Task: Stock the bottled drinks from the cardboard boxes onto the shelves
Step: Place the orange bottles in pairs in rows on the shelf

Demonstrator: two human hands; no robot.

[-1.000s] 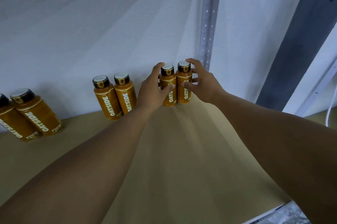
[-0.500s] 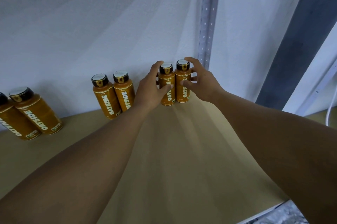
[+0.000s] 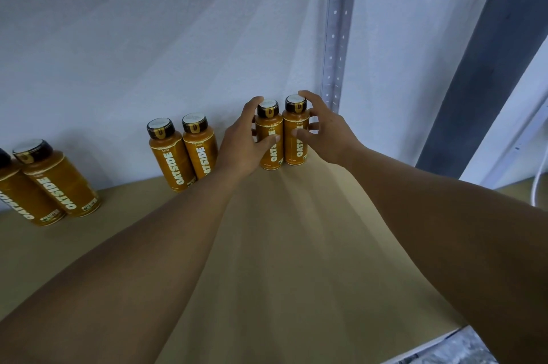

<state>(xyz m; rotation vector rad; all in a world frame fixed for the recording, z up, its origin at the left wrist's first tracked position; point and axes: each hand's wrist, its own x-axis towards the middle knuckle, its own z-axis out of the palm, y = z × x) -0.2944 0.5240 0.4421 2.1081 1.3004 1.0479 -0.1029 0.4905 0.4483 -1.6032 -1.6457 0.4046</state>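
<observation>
A person's left hand (image 3: 241, 142) curls around one amber Oatside bottle (image 3: 269, 138) and the right hand (image 3: 324, 133) wraps its twin (image 3: 296, 130), the two bottles standing upright and touching at the back of a tan shelf (image 3: 281, 260), at about twelve o'clock in the view, just beside a perforated metal upright (image 3: 336, 28). A second pair of bottles (image 3: 184, 153) stands against the white back wall (image 3: 148, 37) at ten o'clock, close to the left wrist, while a third pair (image 3: 44, 185) sits well apart at nine o'clock
</observation>
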